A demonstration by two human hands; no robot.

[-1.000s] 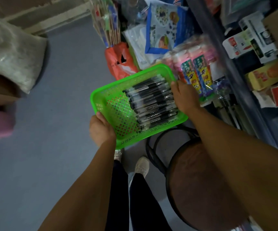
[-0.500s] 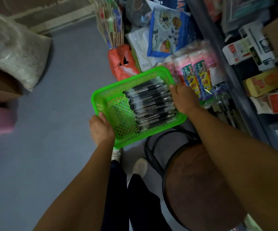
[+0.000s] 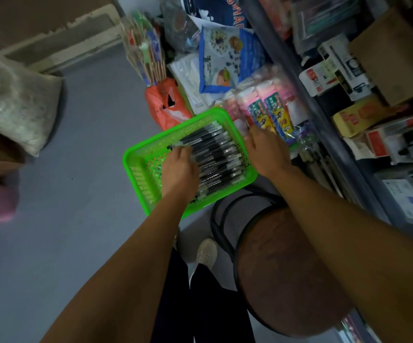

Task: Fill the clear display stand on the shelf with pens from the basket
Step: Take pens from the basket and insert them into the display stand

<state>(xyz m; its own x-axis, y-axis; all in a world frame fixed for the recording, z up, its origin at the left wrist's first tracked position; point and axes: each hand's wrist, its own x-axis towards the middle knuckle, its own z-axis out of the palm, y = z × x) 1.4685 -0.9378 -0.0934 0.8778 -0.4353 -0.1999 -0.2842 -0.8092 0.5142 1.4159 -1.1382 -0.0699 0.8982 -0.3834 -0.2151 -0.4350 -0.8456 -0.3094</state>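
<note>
While the head view looks steeply down, I log a bright green perforated plastic basket (image 3: pixel 151 159) held above the grey floor (image 3: pixel 89 144), just beyond a round brown-topped stool with a black ring frame (image 3: pixel 282 268).

Black-and-clear pens (image 3: pixel 215 157) lie side by side in a row across the half of the basket nearer the shelf; the other half shows bare mesh.

Left hand (image 3: pixel 179 170): inside the basket, over the pens' near ends. Fingers reach down onto the row; I cannot tell whether they pinch a pen or only rest on them. Grip state: undetermined.

Right hand (image 3: pixel 267 152): at the basket's shelf-side rim, fingers curled over the edge, holding the basket up. Grip closed around the rim.

Beyond the basket: an orange plastic bag (image 3: pixel 165 105) touching or just behind its far corner, and a pink wrapped bundle of packaged goods (image 3: pixel 262 105) just past the right hand. A blue-bordered printed packet (image 3: pixel 225 63) lies further back.

To the right of the basket runs a dark metal shelf edge (image 3: pixel 324 120) with assorted boxes and cartons (image 3: pixel 359 115) behind it. Clear display stand: I cannot pick it out among the blurred shelf goods.

Below the basket: dark trousers and one pale shoe (image 3: pixel 206 251) on the floor.
</note>
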